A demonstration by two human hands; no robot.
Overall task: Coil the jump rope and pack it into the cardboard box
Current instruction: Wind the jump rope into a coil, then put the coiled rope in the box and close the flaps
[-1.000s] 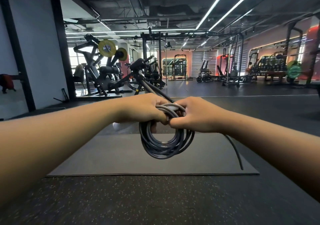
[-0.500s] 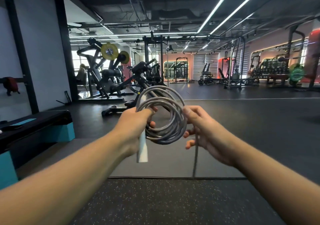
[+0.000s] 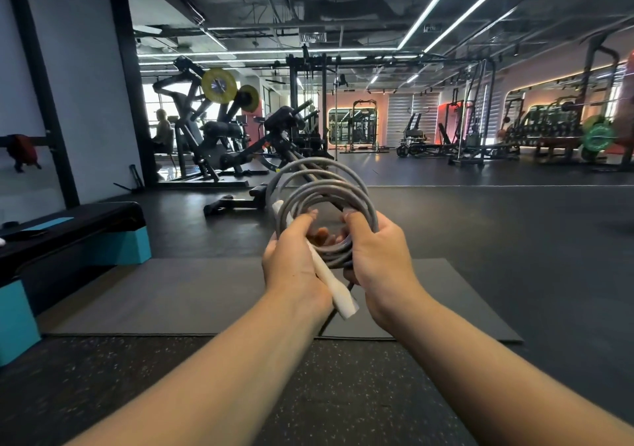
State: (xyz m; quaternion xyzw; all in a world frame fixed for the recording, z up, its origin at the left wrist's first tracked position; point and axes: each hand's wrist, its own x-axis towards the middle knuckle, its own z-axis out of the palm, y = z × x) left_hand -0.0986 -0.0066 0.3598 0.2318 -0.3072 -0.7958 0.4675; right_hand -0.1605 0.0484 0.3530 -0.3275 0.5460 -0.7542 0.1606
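A grey jump rope (image 3: 326,188) wound into several loops stands upright in front of me, held at its lower edge by both hands. My left hand (image 3: 291,267) grips the left side of the coil together with a white handle (image 3: 334,284) that slants down to the right. My right hand (image 3: 380,260) is closed on the right side of the coil. A short dark tail of rope (image 3: 331,318) hangs down below the handle. No cardboard box is in sight.
A grey exercise mat (image 3: 171,294) lies on the dark speckled floor under my hands. A black and teal step platform (image 3: 79,236) stands at the left. Weight machines (image 3: 212,140) and racks (image 3: 480,137) fill the back of the gym.
The coil went from hanging below my hands to standing above them. My right hand, open half a second ago, has closed on the coil's right side. The handle now slants.
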